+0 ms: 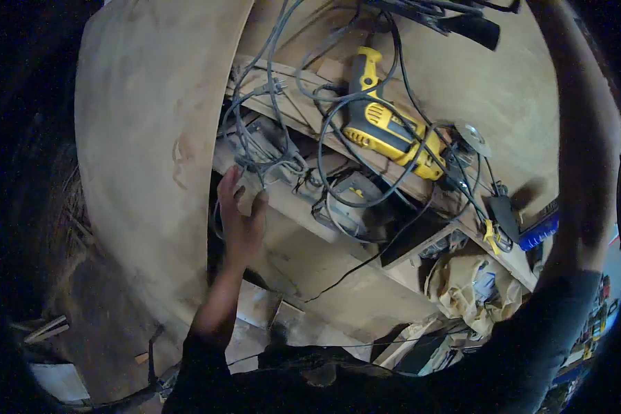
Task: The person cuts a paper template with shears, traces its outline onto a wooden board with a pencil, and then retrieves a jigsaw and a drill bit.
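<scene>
My left hand (243,224) reaches up beside a hanging bundle of grey cables (272,162), its fingers apart and the fingertips right at the lower loops. A plug (270,87) with metal pins hangs among the cords above it. To the right, a yellow and black corded power tool (386,131) lies on a wooden shelf edge, with loops of black cable (322,148) across it. My right arm (586,138) stretches up along the right side, and its hand is out of view.
A large wooden panel (152,138) stands on the left. Dusty tools (352,203) sit in the shelf compartment. Farther right are a round metal disc (473,139), a blue object (539,233) and a crumpled paper bag (462,283). A dark object (472,27) juts in at the top.
</scene>
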The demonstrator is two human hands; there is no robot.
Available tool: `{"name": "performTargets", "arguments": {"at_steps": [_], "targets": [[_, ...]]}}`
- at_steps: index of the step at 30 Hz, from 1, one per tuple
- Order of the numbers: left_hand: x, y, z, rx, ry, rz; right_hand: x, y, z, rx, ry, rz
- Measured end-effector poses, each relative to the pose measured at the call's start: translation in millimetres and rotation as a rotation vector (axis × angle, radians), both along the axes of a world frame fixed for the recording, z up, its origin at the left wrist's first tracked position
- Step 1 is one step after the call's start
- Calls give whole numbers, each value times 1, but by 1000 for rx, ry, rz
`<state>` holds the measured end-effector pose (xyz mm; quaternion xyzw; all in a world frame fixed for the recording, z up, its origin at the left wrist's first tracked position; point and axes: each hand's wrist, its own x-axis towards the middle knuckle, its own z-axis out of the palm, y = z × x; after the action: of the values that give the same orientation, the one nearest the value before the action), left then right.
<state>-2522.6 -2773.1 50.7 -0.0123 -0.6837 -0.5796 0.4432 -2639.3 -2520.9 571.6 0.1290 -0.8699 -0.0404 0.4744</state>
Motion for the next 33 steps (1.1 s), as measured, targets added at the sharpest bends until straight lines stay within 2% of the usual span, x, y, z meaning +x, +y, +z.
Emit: {"name": "performTargets", "arguments": {"at_steps": [3, 5, 9, 12, 14, 16, 17, 19, 20, 21, 23, 25, 26, 29, 33], "targets": [[-17, 3, 30, -213, -7, 18, 30, 40, 0, -76, 8, 45], [-25, 17, 57, -236, 29, -15, 54, 64, -5, -121, 9, 91], [-43, 23, 72, -246, 46, -74, 98, 102, -13, -206, 32, 207], [-38, 31, 74, -212, 40, -247, 129, 125, -31, -279, 48, 291], [-4, 43, 87, 89, 69, -570, 147, 140, -43, -333, 55, 336], [44, 58, 107, 179, 206, -915, 171, 156, -59, -401, 73, 405], [75, 66, 120, 333, 201, -1178, 179, 157, -75, -435, 65, 454], [123, 72, 118, 616, -267, -1198, 200, 155, -119, -496, 36, 450], [140, 71, 110, 686, -697, -910, 213, 151, -145, -535, 18, 453], [154, 78, 97, 655, -673, -858, 225, 148, -171, -579, -4, 460], [169, 82, 64, 483, -408, -781, 252, 142, -222, -662, -38, 486], [173, 71, 46, 299, -328, -707, 270, 169, -270, -507, 98, 709], [172, 64, 41, 220, -311, -689, 283, 180, -290, -491, 130, 747], [169, 62, 42, 70, -368, -735, 331, 216, -334, -627, 213, 695], [181, 92, 15, -73, -464, -889, 442, 288, -376, -707, 92, 459]]}}
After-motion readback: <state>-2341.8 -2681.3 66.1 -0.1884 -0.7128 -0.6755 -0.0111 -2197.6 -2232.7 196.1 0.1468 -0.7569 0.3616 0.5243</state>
